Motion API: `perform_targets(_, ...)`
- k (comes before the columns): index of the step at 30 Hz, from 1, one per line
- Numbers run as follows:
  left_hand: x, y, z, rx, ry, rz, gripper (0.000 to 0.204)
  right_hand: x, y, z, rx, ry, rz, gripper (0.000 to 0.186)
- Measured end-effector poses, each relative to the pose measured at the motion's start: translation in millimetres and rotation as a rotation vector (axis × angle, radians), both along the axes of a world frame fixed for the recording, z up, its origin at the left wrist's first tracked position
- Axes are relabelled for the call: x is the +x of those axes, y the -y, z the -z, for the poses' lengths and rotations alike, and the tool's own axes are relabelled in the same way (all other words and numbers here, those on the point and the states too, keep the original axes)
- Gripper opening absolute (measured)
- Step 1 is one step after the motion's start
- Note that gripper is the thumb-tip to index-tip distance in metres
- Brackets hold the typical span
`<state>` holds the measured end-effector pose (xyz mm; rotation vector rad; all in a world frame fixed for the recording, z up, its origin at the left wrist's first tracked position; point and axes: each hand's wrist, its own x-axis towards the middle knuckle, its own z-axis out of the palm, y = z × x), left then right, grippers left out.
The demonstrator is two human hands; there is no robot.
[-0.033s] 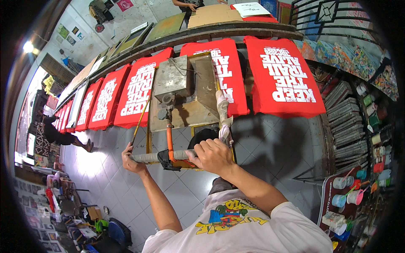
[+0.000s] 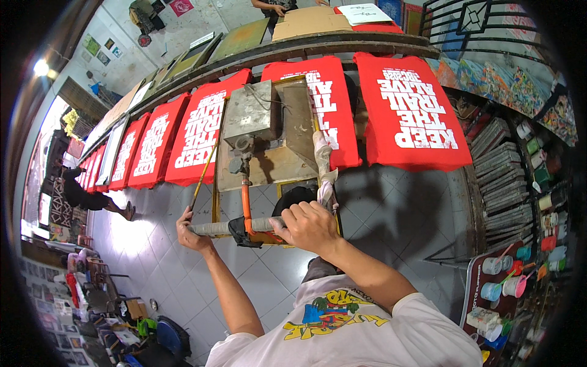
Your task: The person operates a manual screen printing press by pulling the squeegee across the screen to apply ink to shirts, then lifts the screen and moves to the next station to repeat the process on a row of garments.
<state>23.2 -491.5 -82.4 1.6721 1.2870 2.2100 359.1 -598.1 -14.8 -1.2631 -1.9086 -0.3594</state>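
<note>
Over a tiled floor (image 2: 153,263), a wrapped bar (image 2: 212,229) is clamped by fingers of left hand (image 2: 193,232) and right hand (image 2: 310,227); even pressure is advised.

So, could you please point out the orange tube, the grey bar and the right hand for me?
Orange tube (image 2: 246,205): head view, midway along its length.
Grey bar (image 2: 213,229): head view, its visible left stretch.
Right hand (image 2: 310,227): head view, back of the hand.
</note>
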Motion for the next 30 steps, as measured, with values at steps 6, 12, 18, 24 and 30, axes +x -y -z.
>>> perform_targets(6, -2, -1, 1, -0.01, -0.007, 0.005, 0.037, 0, -1, -1, 0.02, -0.03, -0.006, 0.039)
perform_targets(12, -5, 0, 5, -0.024, -0.003, 0.018, 0.035, 0, -2, 1, 0.023, -0.024, -0.001, 0.039)
perform_targets(18, -3, 0, 6, -0.032, 0.011, 0.013, 0.037, 1, -2, 2, 0.012, -0.01, -0.003, 0.04)
perform_targets(24, -8, 0, 10, -0.016, 0.051, 0.066, 0.036, 0, -3, 1, 0.023, -0.01, -0.007, 0.041)
perform_targets(30, -7, 4, 6, -0.102, 0.099, 0.031, 0.039, 5, -7, 0, 0.072, 0.021, -0.01, 0.04)
